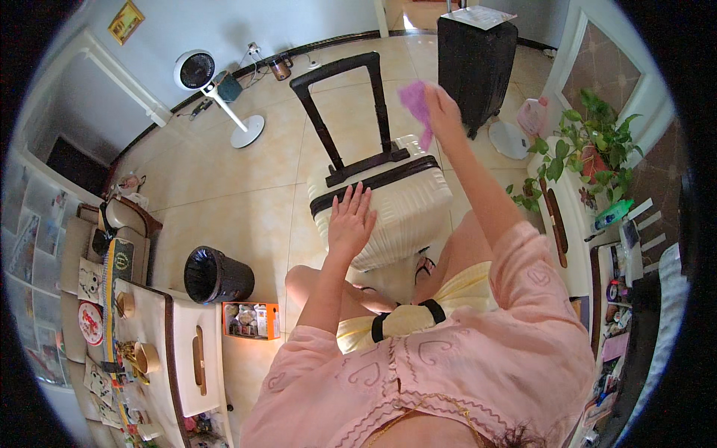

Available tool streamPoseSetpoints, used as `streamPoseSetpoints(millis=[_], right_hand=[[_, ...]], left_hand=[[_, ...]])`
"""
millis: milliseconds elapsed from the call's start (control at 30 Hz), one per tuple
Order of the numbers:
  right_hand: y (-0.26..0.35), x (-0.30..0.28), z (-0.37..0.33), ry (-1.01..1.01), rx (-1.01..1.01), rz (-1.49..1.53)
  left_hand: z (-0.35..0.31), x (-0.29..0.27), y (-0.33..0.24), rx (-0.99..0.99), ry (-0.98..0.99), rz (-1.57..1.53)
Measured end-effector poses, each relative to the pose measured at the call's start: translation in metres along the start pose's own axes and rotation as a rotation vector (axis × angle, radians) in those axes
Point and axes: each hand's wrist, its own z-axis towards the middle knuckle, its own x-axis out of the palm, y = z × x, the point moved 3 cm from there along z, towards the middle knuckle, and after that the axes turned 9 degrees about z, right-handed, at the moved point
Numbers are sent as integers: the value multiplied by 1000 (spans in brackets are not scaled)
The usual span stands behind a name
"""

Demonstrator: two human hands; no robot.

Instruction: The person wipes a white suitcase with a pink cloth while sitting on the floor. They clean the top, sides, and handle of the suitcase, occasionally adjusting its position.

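Observation:
A cream ribbed suitcase [399, 213] stands upright on the floor between my knees, its black pull handle [315, 119] extended. My left hand [352, 218] lies flat on the near top edge of the suitcase, beside the black zip band, with its fingers spread. Up and to the right, my right hand [442, 112] is raised off the suitcase, closed around a purple cloth [415, 104] that hangs loosely from the fingers. The cloth is apart from the suitcase.
A black suitcase [474, 71] with papers on top stands at the back right. Behind left is a white fan [246, 131]. A black bin [218, 275] and an orange box [251, 320] sit at my left. On the right are a potted plant [594, 160] and a white scale [509, 140].

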Motion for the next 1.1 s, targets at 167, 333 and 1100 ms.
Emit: streamPoseSetpoints(millis=[167,333,1100], right_hand=[[2,78,17,77,-189,-11],[-44,114,-21,121,-129,-12],[115,123,32,621,-797,-860]], left_hand=[[4,-9,-10,13,-24,-5],[-1,-14,-2,-16,-6,-19],[170,-68,82,-449,-385,-1268]])
